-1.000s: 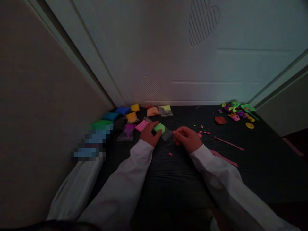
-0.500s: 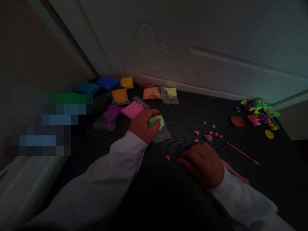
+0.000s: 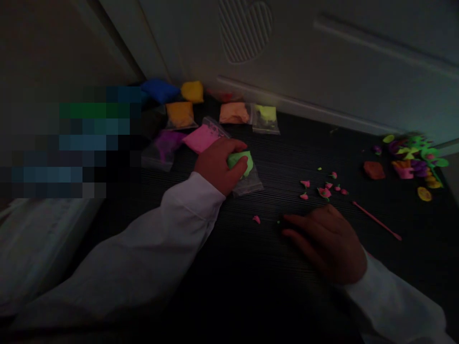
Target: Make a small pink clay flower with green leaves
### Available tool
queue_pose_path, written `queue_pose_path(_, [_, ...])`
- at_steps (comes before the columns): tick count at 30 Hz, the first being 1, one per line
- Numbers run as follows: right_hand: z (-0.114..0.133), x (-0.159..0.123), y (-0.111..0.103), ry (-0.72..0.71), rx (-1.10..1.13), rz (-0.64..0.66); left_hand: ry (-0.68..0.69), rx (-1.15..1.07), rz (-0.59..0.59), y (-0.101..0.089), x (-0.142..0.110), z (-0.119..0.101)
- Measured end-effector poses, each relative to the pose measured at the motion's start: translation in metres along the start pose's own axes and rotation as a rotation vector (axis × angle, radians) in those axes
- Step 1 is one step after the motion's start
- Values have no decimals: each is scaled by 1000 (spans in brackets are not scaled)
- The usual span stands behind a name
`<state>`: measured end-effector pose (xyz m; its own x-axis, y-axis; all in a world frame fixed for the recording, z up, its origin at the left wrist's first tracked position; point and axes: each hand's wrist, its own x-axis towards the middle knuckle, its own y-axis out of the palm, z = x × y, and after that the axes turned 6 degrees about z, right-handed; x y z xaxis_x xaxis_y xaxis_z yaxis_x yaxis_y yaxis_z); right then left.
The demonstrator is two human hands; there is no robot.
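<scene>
My left hand is closed around a lump of light green clay in a clear plastic bag on the dark ribbed floor. My right hand lies low on the floor nearer to me, fingers stretched forward and pressed down beside a tiny green speck. A small pink clay bit sits between the two hands. Several pink and green clay bits are scattered just beyond my right hand.
Bags of coloured clay lie by the white door: pink, purple, orange, blue, yellow, peach, lime. A pink modelling stick and finished clay figures are at the right.
My right hand let go of the bag's edge, dropped to the floor near me and flattened out. The left hand kept its hold on the green clay. The camera moved closer and lower.
</scene>
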<state>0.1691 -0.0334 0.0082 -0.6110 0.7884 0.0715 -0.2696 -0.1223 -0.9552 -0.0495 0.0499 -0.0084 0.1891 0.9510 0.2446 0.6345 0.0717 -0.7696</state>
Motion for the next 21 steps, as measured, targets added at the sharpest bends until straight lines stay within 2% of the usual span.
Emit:
queue_pose_path(10, [6, -2, 2, -10, -27, 38, 31, -8, -13, 1, 1, 2])
queue_pose_path(16, [13, -2, 6, -96, -32, 53, 36, -8, -14, 1, 0, 2])
queue_pose_path(21, [10, -2, 4, -13, -82, 52, 48, -5, -18, 2, 0, 3])
